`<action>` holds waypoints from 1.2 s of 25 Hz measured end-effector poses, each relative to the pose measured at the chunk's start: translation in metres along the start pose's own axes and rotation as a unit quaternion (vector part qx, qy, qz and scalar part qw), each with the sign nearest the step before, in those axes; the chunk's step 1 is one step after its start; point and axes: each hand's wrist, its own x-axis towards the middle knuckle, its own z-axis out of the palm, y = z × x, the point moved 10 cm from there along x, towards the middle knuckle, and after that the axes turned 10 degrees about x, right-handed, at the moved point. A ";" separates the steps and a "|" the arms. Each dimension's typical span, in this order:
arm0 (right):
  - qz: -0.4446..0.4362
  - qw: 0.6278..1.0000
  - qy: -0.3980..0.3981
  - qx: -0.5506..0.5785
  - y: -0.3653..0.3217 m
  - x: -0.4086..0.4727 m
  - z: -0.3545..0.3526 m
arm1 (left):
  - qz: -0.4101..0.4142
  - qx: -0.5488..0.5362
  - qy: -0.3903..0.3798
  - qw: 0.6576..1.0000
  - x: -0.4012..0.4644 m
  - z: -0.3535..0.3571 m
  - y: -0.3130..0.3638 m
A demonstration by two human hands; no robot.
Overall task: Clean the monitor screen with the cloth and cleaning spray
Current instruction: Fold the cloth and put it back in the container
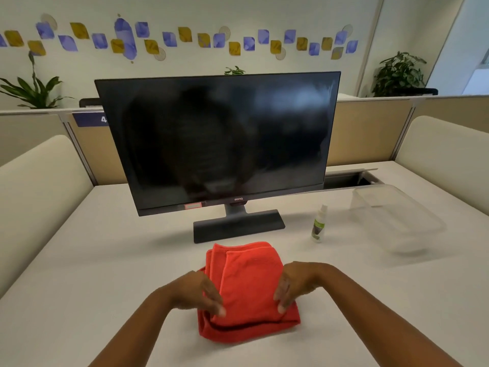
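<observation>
While the cloth (248,290) is lying folded on the desk (105,260) just in front of the monitor (219,141), I am resting my left hand (201,292) and right hand (293,283) on its two sides, fingers held together and pointing inward, flat on the fabric rather than pinching it. Off to the right, the spray (318,225) is standing upright (near a clear tub (397,221)), touched by neither hand.
</observation>
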 end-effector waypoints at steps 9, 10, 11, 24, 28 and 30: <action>-0.169 0.958 0.214 -0.086 -0.073 0.046 0.072 | -0.190 -0.024 0.272 0.943 -0.008 0.021 -0.038; -0.173 0.954 0.233 -0.075 -0.072 0.049 0.070 | -0.196 -0.010 0.271 0.942 -0.007 0.025 -0.039; -0.179 0.950 0.254 -0.026 -0.071 0.049 0.065 | -0.200 -0.004 0.278 0.939 -0.007 0.027 -0.039; -0.261 0.955 0.131 0.049 -0.100 0.028 0.096 | -0.174 -0.029 0.337 0.925 -0.014 0.029 -0.052; -0.269 0.932 0.225 0.091 -0.086 0.011 0.056 | -0.173 -0.131 0.470 0.855 -0.040 0.000 -0.058; -0.285 0.914 0.288 0.011 -0.073 -0.007 0.032 | -0.077 -0.056 0.467 0.879 -0.034 -0.011 -0.030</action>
